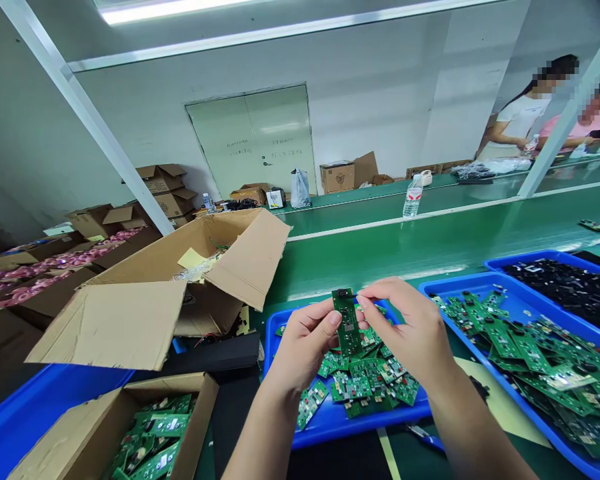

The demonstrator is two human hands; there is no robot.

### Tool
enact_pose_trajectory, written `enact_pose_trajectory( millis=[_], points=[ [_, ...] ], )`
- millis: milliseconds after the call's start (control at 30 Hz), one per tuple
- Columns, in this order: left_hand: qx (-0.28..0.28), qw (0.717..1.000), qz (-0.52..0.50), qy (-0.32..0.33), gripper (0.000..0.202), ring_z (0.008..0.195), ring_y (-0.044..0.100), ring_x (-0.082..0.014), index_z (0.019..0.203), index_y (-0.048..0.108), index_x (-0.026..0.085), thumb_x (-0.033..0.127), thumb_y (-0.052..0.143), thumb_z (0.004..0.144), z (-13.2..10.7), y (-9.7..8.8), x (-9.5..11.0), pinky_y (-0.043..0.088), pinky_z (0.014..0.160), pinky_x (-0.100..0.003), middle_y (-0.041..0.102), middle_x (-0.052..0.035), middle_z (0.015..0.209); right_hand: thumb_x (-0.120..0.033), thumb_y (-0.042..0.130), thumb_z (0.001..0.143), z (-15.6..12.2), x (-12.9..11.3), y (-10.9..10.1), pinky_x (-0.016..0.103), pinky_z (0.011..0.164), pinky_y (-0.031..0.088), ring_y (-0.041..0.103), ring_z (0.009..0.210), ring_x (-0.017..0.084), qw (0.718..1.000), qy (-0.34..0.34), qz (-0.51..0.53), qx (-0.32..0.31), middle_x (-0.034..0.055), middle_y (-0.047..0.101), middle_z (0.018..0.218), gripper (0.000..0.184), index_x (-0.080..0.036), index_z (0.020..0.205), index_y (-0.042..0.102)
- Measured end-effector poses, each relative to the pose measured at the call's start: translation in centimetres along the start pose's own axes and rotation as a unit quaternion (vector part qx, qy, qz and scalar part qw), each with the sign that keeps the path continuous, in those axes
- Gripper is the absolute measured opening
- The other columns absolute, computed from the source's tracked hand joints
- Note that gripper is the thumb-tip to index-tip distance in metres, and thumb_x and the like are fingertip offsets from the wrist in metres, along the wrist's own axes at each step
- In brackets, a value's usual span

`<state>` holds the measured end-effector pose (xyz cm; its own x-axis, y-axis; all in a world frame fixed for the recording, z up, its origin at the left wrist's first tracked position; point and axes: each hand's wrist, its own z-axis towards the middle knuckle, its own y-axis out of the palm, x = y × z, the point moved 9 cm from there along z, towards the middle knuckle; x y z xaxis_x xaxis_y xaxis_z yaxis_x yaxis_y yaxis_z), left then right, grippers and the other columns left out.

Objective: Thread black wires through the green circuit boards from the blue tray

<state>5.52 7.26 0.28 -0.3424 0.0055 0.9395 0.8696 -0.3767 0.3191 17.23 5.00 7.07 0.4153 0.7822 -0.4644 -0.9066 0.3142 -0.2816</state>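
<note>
A narrow green circuit board [347,323] stands nearly upright between my hands, its black components facing me. My left hand [305,343] pinches its lower left edge between thumb and fingers. My right hand [405,327] grips its upper right corner with the fingertips. Directly below, a blue tray [360,427] holds a loose pile of green circuit boards [367,380]. To the right, a second blue tray [480,283] holds more green boards [530,360]. Behind it, a third blue tray [555,257] holds black parts [565,293].
An open cardboard box [190,293] stands left of my hands, and a smaller box of green boards [155,427] sits at lower left. A green conveyor belt [405,253] runs behind the trays, with a water bottle [413,197] beyond. Two co-workers [520,113] work at far right.
</note>
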Motion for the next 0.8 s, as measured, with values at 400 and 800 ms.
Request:
enact_pose_trajectory(
  millis=[400, 800],
  points=[
    [0.077, 0.997, -0.009, -0.001, 0.05, 0.059, 0.046, -0.0064, 0.107, 0.071, 0.021, 0.041, 0.08, 0.062, -0.1, -1.0, 0.1, 0.039, 0.058, -0.02, 0.064, -0.0026, 0.077, -0.005, 0.054, 0.081, -0.9, -2.7, 0.5, 0.03, 0.065, 0.053, 0.061, 0.074, 0.016, 0.995, -0.094, -0.024, -0.03, 0.0049, 0.062, 0.08, 0.017, -0.021, 0.083, 0.06],
    [0.102, 0.995, -0.011, 0.001, 0.049, 0.065, 0.049, -0.0086, 0.102, 0.072, 0.019, 0.038, 0.083, 0.058, 0.1, -1.8, -0.3, 0.042, 0.06, -0.019, 0.058, -0.0011, 0.072, -0.003, 0.055, 0.079, -0.8, -2.8, 0.7, 0.029, 0.065, 0.052, 0.06, 0.073, 0.016, 0.994, -0.104, 0.01, -0.014, 0.0051, 0.061, 0.078, 0.017, -0.019, 0.082, 0.058]
  ],
)
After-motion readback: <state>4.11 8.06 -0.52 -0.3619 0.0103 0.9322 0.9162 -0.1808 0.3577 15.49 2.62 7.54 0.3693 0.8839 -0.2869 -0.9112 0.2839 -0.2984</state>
